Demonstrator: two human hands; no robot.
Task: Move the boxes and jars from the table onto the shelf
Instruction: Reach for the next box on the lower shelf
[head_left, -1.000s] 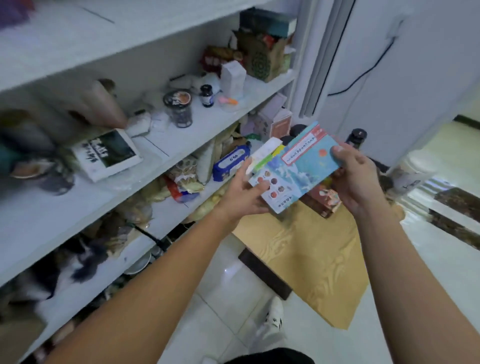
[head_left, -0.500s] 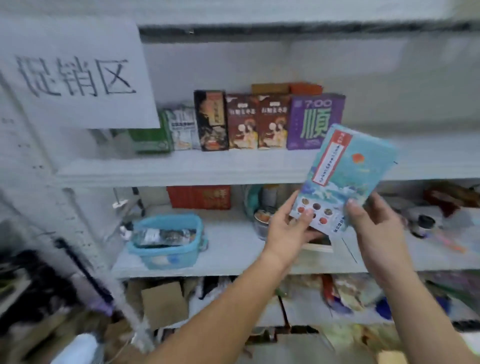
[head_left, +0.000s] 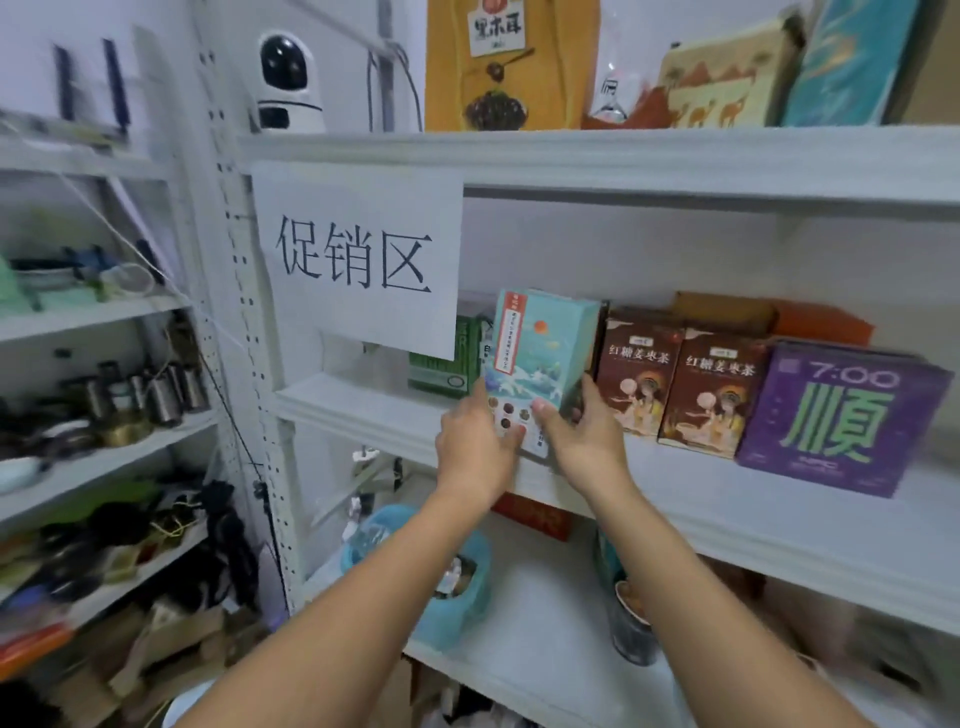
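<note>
Teal cardboard box (head_left: 540, 353), printed with waves, a red sun and a red-edged label strip: half a second ago I had it tilted in the air in front of the purple carton; now it stands upright at the front of the white metal shelf (head_left: 363, 410). It sits between a green box (head_left: 447, 364) on its left and two brown tea boxes (head_left: 636, 379) on its right. Both hands are clamped on its lower part. The left hand (head_left: 475, 447) has its thumb up the left edge, and the right hand (head_left: 587, 436) has its thumb on the front and its fingers round the right side. The hands hide the bottom edge, so I cannot tell whether it rests on the board. My view has also come closer and higher since then.

A purple carton with a large green character (head_left: 841, 415) stands past the brown pair. A white paper sign with three black characters (head_left: 358, 254) hangs from the shelf above and partly covers the green box. On that upper shelf are a small white dome camera (head_left: 288, 83) and an orange pouch (head_left: 498, 62). Below my arms sits a light blue basket (head_left: 457, 608), and a blurred rack of clutter fills the left.
</note>
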